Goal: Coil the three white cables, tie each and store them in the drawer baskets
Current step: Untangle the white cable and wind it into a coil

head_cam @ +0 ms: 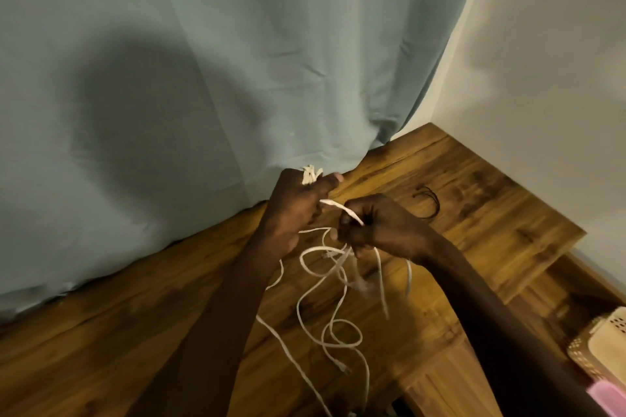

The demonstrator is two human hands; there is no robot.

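Observation:
Both hands are raised over a wooden table (pixel 474 213) and work on white cables (pixel 333 322). My left hand (pixel 294 210) grips a small bundle of folded white cable, whose loops stick out above the fist by the thumb. My right hand (pixel 376 227) is closed on a strand that runs across to the left hand. Below the hands, the loose cables hang in tangled loops and trail off the table's front edge. How many separate cables there are cannot be told.
Thin black ties (pixel 428 201) lie on the table to the right of my hands. A grey-green curtain (pixel 203 78) hangs behind the table, a white wall at right. Perforated beige baskets (pixel 606 342) and something pink (pixel 608 398) sit low at the right edge.

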